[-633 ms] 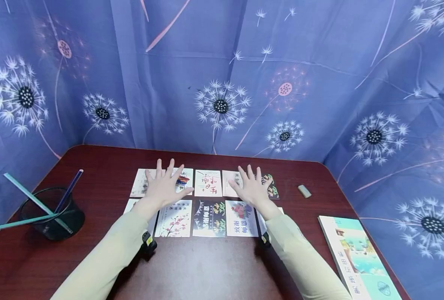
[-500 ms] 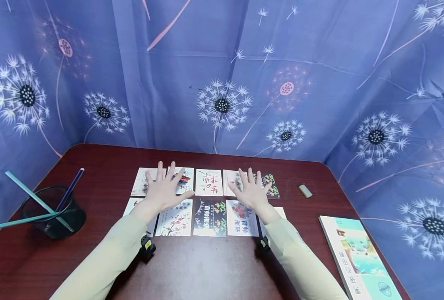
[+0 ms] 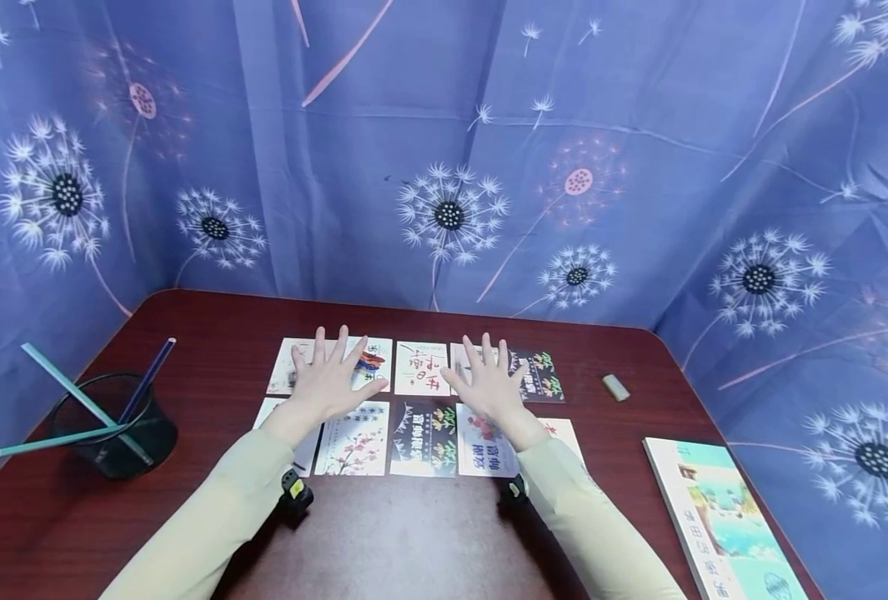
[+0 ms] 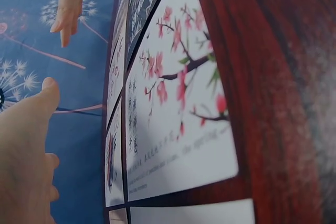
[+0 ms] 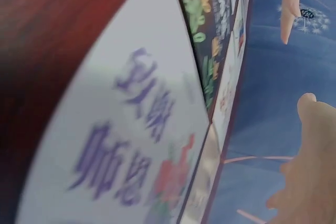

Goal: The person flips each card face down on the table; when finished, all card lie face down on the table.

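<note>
Two rows of picture cards lie on the dark red table (image 3: 413, 542). My left hand (image 3: 333, 375) is spread flat, palm down, over the far-left cards, beside the butterfly card (image 3: 373, 362). My right hand (image 3: 489, 382) is spread flat over the cards right of the red-lettered card (image 3: 422, 367), beside the dark leaf card (image 3: 539, 376). In front of the hands lie the blossom card (image 3: 354, 439) (image 4: 178, 108), a dark card (image 3: 420, 439) (image 5: 210, 30) and a card with purple writing (image 3: 481, 450) (image 5: 131, 145). Neither hand holds anything. Whether the palms touch the cards is unclear.
A black mesh cup (image 3: 113, 425) with teal and blue pencils stands at the left edge. A small eraser (image 3: 615, 387) lies to the right of the cards. A book (image 3: 721, 517) sits at the right front. Dandelion-print cloth (image 3: 444, 167) walls the table on three sides.
My right hand has slid left, uncovering the dark leaf card and the white card at the right end of the near row. The left hand has barely moved.
</note>
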`<action>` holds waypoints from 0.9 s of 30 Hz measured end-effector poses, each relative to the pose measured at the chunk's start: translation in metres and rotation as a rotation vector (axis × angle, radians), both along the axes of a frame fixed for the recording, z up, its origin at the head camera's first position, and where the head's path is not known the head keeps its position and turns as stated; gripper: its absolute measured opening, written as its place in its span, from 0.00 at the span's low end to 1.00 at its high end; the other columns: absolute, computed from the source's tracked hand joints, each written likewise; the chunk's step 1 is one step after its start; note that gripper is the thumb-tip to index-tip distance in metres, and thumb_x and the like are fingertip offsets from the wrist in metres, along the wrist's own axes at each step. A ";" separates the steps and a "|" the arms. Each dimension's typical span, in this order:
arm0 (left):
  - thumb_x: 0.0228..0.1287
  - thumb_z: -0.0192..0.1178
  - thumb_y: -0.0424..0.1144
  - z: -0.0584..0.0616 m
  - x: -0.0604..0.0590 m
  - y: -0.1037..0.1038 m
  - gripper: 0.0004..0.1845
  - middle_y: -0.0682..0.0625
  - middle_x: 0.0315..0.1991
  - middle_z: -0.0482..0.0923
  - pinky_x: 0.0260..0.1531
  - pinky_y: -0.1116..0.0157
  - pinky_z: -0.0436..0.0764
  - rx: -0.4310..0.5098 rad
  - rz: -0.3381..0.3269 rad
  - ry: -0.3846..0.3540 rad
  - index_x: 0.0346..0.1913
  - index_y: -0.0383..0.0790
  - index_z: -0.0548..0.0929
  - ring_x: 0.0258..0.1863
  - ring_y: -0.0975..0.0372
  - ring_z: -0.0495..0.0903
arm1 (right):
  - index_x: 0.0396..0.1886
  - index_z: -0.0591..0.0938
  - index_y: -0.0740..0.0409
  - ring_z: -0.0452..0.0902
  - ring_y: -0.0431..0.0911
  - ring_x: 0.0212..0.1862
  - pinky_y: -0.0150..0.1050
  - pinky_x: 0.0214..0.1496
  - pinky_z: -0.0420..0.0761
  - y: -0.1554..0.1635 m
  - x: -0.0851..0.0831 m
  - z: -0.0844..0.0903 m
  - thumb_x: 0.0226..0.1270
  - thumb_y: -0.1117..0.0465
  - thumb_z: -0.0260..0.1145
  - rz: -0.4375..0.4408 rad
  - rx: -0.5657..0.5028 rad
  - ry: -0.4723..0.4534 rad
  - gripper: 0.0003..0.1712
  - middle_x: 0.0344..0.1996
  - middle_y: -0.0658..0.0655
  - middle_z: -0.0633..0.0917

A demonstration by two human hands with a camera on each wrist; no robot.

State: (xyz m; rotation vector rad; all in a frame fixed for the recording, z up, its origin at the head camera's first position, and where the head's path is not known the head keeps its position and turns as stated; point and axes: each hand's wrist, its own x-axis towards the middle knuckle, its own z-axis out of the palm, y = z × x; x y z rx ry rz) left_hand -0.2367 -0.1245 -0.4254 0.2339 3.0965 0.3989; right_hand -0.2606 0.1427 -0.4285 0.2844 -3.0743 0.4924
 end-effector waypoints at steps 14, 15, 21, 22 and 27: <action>0.67 0.47 0.68 0.015 -0.002 -0.028 0.46 0.34 0.77 0.47 0.68 0.29 0.45 0.098 0.043 0.047 0.78 0.43 0.53 0.75 0.35 0.44 | 0.79 0.54 0.46 0.41 0.62 0.78 0.78 0.69 0.43 -0.040 -0.010 0.030 0.69 0.32 0.51 0.072 -0.038 0.050 0.45 0.78 0.60 0.51; 0.67 0.48 0.67 0.016 -0.002 -0.031 0.45 0.34 0.77 0.49 0.68 0.30 0.47 0.118 0.053 0.050 0.77 0.43 0.54 0.75 0.36 0.47 | 0.79 0.54 0.47 0.43 0.62 0.78 0.77 0.69 0.45 -0.044 -0.011 0.031 0.69 0.32 0.50 0.079 -0.043 0.050 0.45 0.78 0.60 0.53; 0.73 0.46 0.57 0.014 -0.004 -0.044 0.39 0.30 0.72 0.59 0.64 0.35 0.63 0.223 0.139 0.065 0.74 0.31 0.58 0.70 0.36 0.59 | 0.74 0.61 0.61 0.58 0.60 0.74 0.64 0.73 0.60 -0.067 -0.016 0.034 0.74 0.39 0.52 0.159 -0.212 0.042 0.41 0.73 0.65 0.64; 0.74 0.45 0.56 0.013 -0.004 -0.047 0.37 0.29 0.71 0.60 0.63 0.36 0.65 0.238 0.161 0.067 0.73 0.29 0.58 0.69 0.36 0.61 | 0.73 0.62 0.62 0.61 0.59 0.73 0.60 0.73 0.63 -0.072 -0.017 0.033 0.75 0.40 0.52 0.174 -0.261 0.036 0.39 0.72 0.65 0.66; 0.78 0.40 0.48 0.013 -0.007 -0.062 0.32 0.27 0.68 0.64 0.63 0.39 0.69 0.354 0.235 0.053 0.71 0.25 0.60 0.64 0.34 0.67 | 0.68 0.68 0.67 0.71 0.57 0.66 0.51 0.68 0.72 -0.096 -0.021 0.030 0.77 0.49 0.54 0.223 -0.473 0.011 0.32 0.65 0.66 0.74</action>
